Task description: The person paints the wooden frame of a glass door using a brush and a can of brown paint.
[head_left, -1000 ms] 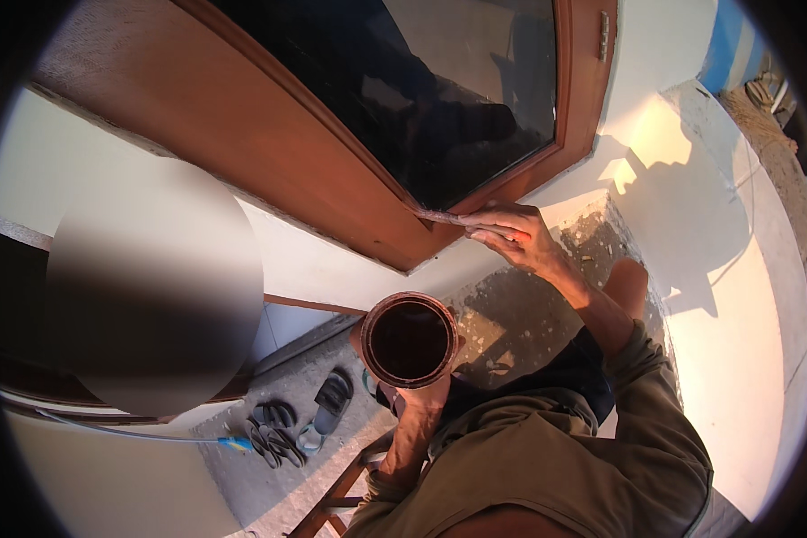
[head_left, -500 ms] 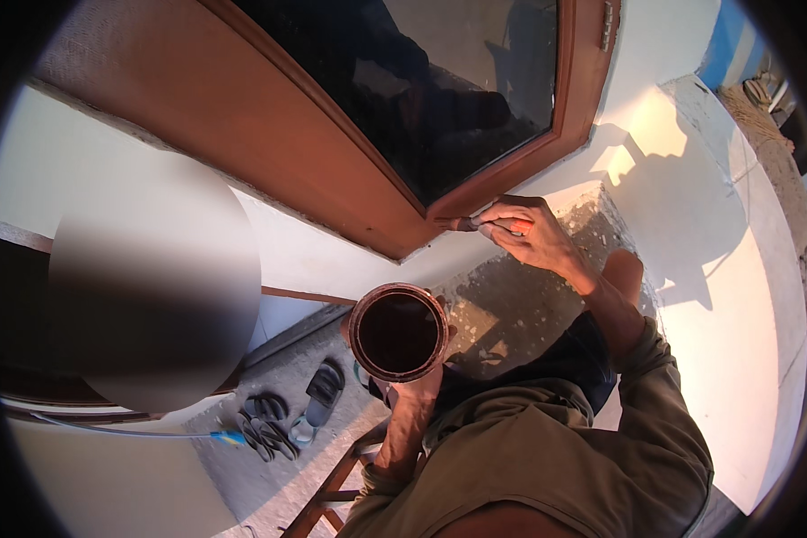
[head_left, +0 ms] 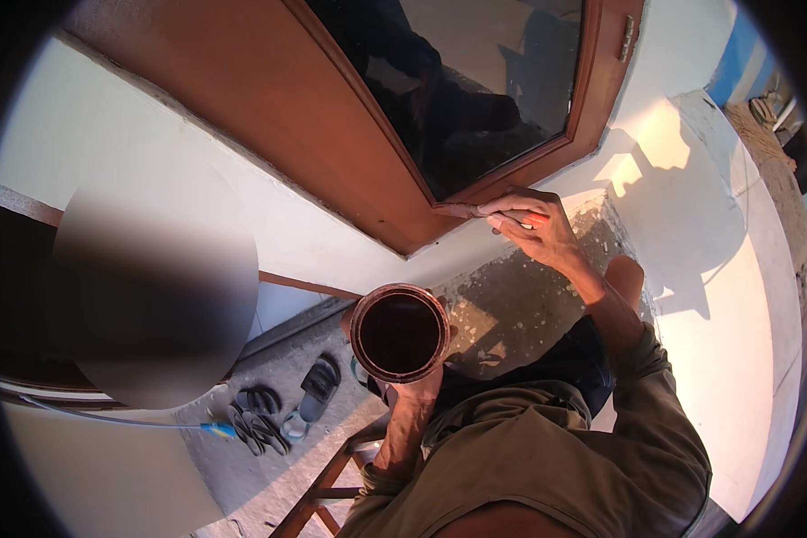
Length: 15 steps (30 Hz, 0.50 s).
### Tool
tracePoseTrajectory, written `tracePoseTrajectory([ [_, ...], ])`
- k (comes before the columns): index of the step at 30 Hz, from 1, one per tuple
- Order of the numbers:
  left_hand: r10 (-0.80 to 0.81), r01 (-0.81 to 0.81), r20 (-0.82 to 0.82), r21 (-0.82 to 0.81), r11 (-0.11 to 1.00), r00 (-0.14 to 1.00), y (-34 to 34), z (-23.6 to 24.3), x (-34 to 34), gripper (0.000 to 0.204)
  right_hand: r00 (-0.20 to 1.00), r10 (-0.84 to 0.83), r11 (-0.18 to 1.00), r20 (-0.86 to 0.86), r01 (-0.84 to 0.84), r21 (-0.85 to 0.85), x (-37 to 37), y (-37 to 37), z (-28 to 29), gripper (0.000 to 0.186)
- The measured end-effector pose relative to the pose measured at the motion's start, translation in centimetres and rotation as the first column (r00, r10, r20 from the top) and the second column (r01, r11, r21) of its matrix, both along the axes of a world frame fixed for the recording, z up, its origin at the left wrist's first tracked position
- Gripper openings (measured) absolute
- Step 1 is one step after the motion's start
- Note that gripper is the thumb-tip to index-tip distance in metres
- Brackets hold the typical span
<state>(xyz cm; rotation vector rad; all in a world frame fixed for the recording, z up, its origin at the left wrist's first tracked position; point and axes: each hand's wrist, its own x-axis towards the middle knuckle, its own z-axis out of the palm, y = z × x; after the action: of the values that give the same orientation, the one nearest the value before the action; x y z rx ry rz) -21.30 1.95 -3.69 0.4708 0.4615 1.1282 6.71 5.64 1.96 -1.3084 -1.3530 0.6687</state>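
My left hand [head_left: 414,387] is closed round an open round can [head_left: 400,330] of dark brown liquid, held upright below the wooden window frame. My right hand [head_left: 547,231] grips a paintbrush [head_left: 466,212] with an orange handle, its bristles at the lower corner of the brown window frame [head_left: 386,215]. Dark glass [head_left: 466,134] fills the frame, with reflections on it.
Sandals and slippers [head_left: 318,386] lie on the concrete floor at lower left, beside a wooden ladder-like frame [head_left: 318,493]. A blue hose or pole [head_left: 108,417] runs along the wall. A white ledge [head_left: 717,377] borders my right side. A blurred oval hides part of the left.
My right hand and brush have shifted slightly right along the frame's lower corner since a second ago. The can sits a little higher in view, and the window has shifted right in the picture.
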Motion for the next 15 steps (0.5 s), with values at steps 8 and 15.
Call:
tracePoseTrajectory([
  [8, -0.065, 0.067, 0.099, -0.021, 0.998, 0.993, 0.5, 0.3, 0.0, 0.066, 0.987, 0.045, 0.999, 0.154, -0.049, 0.024, -0.9, 0.0, -0.1, 0.024],
  [15, -0.045, 0.041, -0.093, -0.048, 0.998, 0.995, 0.0, 0.9, 0.3, 0.063, 0.985, -0.165, 0.954, 0.049, 0.146, 0.262, -3.7, -3.4, -4.1, 0.032],
])
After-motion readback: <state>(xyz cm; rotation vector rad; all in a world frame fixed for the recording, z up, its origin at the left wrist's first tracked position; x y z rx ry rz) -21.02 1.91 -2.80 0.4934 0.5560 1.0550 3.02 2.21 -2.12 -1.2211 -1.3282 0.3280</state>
